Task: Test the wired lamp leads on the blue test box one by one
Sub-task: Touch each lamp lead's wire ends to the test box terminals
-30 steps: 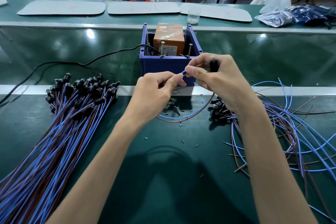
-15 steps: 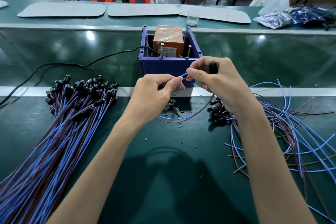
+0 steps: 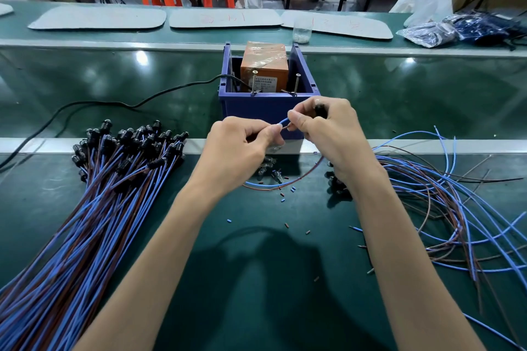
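Nearest, a neat bundle of leads [image 3: 85,222] sits left on the counter [image 3: 256,293] and a loose tangle [image 3: 445,194] right; can't tell which pile is tested, so I'd guess mid-batch. The left hand [image 3: 242,148] and right hand [image 3: 328,134] each pinch an end of one lead [image 3: 283,122], just in front of the blue test box [image 3: 256,108], not touching its screws [image 3: 297,83] yet, so this one's untested I reckon.

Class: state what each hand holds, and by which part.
One lamp lead: left hand pinches its blue wire end; right hand grips its black lamp head.
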